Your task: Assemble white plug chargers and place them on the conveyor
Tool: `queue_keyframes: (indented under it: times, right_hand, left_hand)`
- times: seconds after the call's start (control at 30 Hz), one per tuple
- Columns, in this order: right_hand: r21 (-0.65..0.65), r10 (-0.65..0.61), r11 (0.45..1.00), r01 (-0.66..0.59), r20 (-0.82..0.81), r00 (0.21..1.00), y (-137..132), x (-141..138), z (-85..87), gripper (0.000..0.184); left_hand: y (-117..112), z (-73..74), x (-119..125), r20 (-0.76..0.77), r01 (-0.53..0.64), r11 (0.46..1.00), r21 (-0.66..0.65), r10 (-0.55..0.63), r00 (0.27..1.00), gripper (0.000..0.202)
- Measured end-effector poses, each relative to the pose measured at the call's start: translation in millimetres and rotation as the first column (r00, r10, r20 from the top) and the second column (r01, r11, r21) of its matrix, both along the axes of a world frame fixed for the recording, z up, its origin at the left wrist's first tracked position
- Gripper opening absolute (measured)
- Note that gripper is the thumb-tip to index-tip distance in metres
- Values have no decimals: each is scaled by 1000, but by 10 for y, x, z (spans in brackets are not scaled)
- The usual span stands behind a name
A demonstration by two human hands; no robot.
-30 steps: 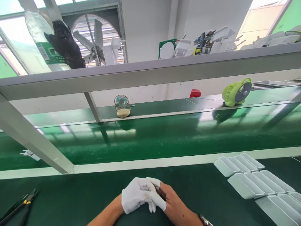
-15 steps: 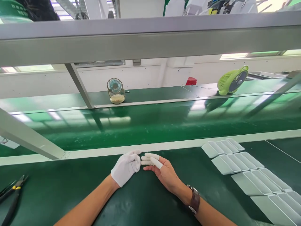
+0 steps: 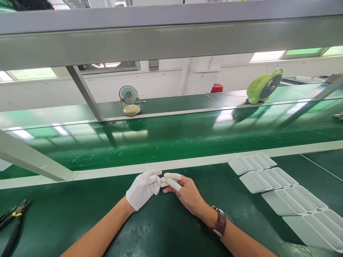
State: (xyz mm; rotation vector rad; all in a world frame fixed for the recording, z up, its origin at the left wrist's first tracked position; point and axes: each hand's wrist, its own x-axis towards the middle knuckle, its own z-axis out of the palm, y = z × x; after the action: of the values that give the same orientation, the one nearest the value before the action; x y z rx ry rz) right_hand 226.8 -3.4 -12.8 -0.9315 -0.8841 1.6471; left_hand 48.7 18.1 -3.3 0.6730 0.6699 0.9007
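My left hand [image 3: 142, 189] wears a white glove and rests on the dark green work mat [image 3: 166, 228]. Its fingers are curled and bunched, and their tips touch the fingertips of my right hand [image 3: 189, 195]. My right hand is bare, with white finger cots [image 3: 173, 180] on its stretched-out fingers and a brown watch [image 3: 219, 224] on the wrist. I see nothing held in either hand.
Rows of white oblong trays [image 3: 278, 192] lie on the mat at the right. Black pliers [image 3: 13, 221] lie at the far left. A glossy green conveyor belt [image 3: 171, 142] runs beyond the mat. Behind it stand a small desk fan [image 3: 129, 100] and a lime-green fan [image 3: 264, 85]. A slanted metal strut [image 3: 32, 160] crosses the left.
My hands were clasped one over the other; they have come apart and moved forward, so only the fingertips meet. The view has tilted downward.
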Motion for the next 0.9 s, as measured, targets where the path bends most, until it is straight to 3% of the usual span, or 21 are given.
queue_keyframes:
  times: [0.9]
  right_hand:
    - [3,10,1000,-11,52,999,3,26,-33,31]
  left_hand:
    - [-3,-27,-13,-28,54,996,66,-52,998,36]
